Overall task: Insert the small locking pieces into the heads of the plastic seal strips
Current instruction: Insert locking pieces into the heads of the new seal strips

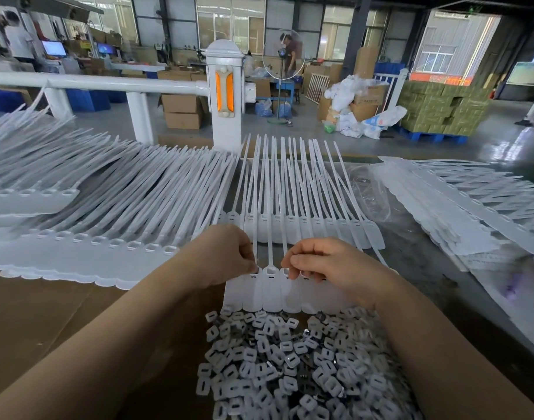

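Here, in the head view, a strip of joined plastic seals [282, 291] lies flat on the table [47, 313] directly before the person, heads pointing away and tails running up the table; laid so, the open sockets in the heads face up where a piece can be pressed straight down. The left hand [226, 256] has its fingers [250, 262] curled and pinched together at the leftmost head of that strip, touching it; judged from the pose, it is seating a locking piece there, though the piece itself is hidden under the fingertips. The right hand [329, 263] likewise has its fingers [291, 268] bent in a pinch over a head a few places to the right, touching the strip; whether it holds a piece or merely steadies the strip cannot be told. Between the two hands one head [271, 270] shows its socket plainly.

The heap of locking pieces [290, 365] sits just below the strip, between the forearms, close enough for either hand to draw from it without reaching; that seems the reason for its place. A second row of seals [305, 225] lies just beyond the hands; long stacks of seals [93, 207] fan across the left of the table, and more stacks [456, 201] lie to the right, well apart from the fingers.

Beyond the table stand a white railing post [226, 95] and cartons [183, 112] on the workshop floor.
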`<state>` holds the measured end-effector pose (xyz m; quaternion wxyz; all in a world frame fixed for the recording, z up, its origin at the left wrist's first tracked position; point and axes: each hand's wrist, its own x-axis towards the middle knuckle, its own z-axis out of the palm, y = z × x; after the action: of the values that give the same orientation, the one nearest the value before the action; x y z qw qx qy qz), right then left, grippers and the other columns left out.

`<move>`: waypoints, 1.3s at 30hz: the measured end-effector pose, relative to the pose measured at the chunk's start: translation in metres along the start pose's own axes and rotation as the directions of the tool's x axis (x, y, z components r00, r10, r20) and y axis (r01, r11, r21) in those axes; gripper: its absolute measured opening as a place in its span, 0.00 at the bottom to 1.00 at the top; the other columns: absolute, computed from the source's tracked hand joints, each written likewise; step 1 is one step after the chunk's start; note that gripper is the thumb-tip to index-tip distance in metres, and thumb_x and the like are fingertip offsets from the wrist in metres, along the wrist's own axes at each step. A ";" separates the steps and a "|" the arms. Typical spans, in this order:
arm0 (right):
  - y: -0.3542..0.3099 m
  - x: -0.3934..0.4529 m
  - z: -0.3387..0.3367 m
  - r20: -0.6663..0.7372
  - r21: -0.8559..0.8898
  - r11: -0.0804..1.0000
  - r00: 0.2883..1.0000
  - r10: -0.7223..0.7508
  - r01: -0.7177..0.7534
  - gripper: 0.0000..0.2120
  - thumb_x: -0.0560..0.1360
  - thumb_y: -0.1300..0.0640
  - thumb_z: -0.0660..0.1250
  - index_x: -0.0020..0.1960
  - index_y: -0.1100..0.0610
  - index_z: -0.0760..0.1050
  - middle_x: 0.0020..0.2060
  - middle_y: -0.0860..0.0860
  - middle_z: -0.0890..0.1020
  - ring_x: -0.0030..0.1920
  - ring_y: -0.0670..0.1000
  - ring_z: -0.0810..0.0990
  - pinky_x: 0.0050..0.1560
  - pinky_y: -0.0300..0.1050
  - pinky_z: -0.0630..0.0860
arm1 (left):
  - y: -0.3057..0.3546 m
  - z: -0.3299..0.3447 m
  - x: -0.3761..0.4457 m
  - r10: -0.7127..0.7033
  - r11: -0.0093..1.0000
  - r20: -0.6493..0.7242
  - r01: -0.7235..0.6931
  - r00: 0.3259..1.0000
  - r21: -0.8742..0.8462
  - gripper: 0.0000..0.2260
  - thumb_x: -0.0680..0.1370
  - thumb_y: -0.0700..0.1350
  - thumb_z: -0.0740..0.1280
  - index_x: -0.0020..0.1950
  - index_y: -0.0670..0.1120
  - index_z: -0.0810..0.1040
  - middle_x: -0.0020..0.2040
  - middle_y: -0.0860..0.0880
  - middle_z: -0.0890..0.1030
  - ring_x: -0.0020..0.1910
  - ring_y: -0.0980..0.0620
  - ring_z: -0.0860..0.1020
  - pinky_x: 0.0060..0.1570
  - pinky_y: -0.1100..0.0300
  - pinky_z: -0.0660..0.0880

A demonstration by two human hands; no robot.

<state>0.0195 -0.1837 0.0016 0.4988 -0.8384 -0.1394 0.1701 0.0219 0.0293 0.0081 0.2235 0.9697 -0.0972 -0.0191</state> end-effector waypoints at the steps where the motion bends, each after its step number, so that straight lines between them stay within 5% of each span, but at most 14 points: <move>1: 0.000 0.000 0.000 0.000 0.002 1.000 1.000 0.000 0.000 0.10 0.81 0.58 0.64 0.48 0.50 0.83 0.38 0.44 0.85 0.36 0.39 0.75 0.40 0.34 0.72 | 0.000 0.000 0.000 0.004 1.000 -0.013 -0.004 1.000 0.005 0.05 0.73 0.47 0.74 0.39 0.52 0.80 0.38 0.55 0.81 0.38 0.59 0.79 0.37 0.68 0.74; 5: 0.002 -0.001 0.000 0.001 0.012 1.000 1.000 -0.002 0.002 0.10 0.81 0.58 0.64 0.47 0.49 0.83 0.39 0.44 0.85 0.36 0.39 0.76 0.39 0.34 0.72 | 0.003 -0.002 -0.003 0.048 0.998 -0.041 -0.046 0.998 0.052 0.02 0.74 0.47 0.74 0.42 0.50 0.84 0.38 0.56 0.82 0.38 0.61 0.79 0.38 0.70 0.73; 10: 0.001 0.000 -0.001 -0.005 0.003 1.000 1.000 -0.004 0.004 0.10 0.81 0.58 0.64 0.48 0.49 0.83 0.39 0.44 0.85 0.36 0.38 0.76 0.40 0.34 0.72 | 0.005 -0.012 -0.006 0.124 0.979 0.069 -0.133 0.990 0.155 0.06 0.77 0.45 0.69 0.50 0.53 0.86 0.45 0.58 0.84 0.42 0.62 0.79 0.52 0.63 0.78; 15: 0.001 -0.001 -0.001 -0.002 -0.005 1.000 1.000 -0.001 0.001 0.10 0.81 0.58 0.64 0.48 0.49 0.83 0.38 0.44 0.85 0.35 0.37 0.75 0.39 0.33 0.71 | 0.006 -0.014 -0.007 0.207 0.958 0.066 -0.216 0.976 0.188 0.07 0.77 0.46 0.69 0.52 0.54 0.85 0.47 0.61 0.83 0.40 0.66 0.76 0.51 0.66 0.76; 22: 0.000 0.000 0.002 -0.027 -0.003 1.000 0.999 0.017 -0.017 0.08 0.80 0.55 0.66 0.45 0.47 0.82 0.36 0.42 0.84 0.40 0.42 0.79 0.48 0.43 0.75 | 0.035 -0.001 -0.021 0.501 0.865 0.197 -0.484 0.843 -0.129 0.05 0.73 0.44 0.74 0.47 0.53 0.86 0.40 0.62 0.83 0.41 0.67 0.79 0.44 0.75 0.71; 24: 0.000 0.000 0.002 -0.039 0.002 0.999 0.999 0.035 -0.035 0.10 0.80 0.54 0.67 0.43 0.45 0.83 0.38 0.44 0.85 0.44 0.46 0.80 0.54 0.47 0.76 | 0.039 0.005 -0.023 0.503 0.864 0.239 -0.485 0.831 -0.133 0.05 0.73 0.45 0.74 0.47 0.54 0.86 0.41 0.63 0.83 0.41 0.68 0.78 0.43 0.77 0.70; 29: -0.003 -0.001 0.002 -0.017 -0.001 1.000 1.000 0.018 -0.018 0.09 0.81 0.58 0.65 0.46 0.50 0.82 0.34 0.41 0.83 0.35 0.38 0.77 0.44 0.39 0.71 | 0.039 0.010 -0.024 0.457 0.888 0.288 -0.449 0.841 -0.100 0.04 0.73 0.46 0.74 0.46 0.54 0.85 0.40 0.64 0.82 0.41 0.70 0.77 0.45 0.79 0.69; 34: -0.002 -0.001 0.001 -0.020 -0.007 1.000 1.000 0.015 -0.015 0.09 0.80 0.57 0.65 0.45 0.49 0.83 0.35 0.42 0.84 0.39 0.43 0.77 0.46 0.41 0.73 | 0.041 0.011 -0.025 0.474 0.875 0.335 -0.479 0.814 -0.072 0.01 0.73 0.48 0.73 0.42 0.55 0.82 0.38 0.62 0.80 0.43 0.68 0.77 0.44 0.77 0.70; 39: 0.001 0.000 0.000 -0.016 0.032 0.999 1.000 0.008 -0.007 0.07 0.80 0.56 0.66 0.46 0.50 0.82 0.36 0.43 0.84 0.38 0.41 0.78 0.46 0.41 0.73 | 0.035 0.006 -0.020 0.385 0.920 0.239 -0.352 0.891 -0.172 0.03 0.73 0.50 0.72 0.40 0.55 0.79 0.40 0.62 0.81 0.38 0.66 0.78 0.39 0.71 0.74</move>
<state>0.0192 -0.1841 0.0004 0.5127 -0.8320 -0.1296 0.1674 -0.0046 -0.0001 0.0180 0.2678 0.9060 -0.3074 -0.1135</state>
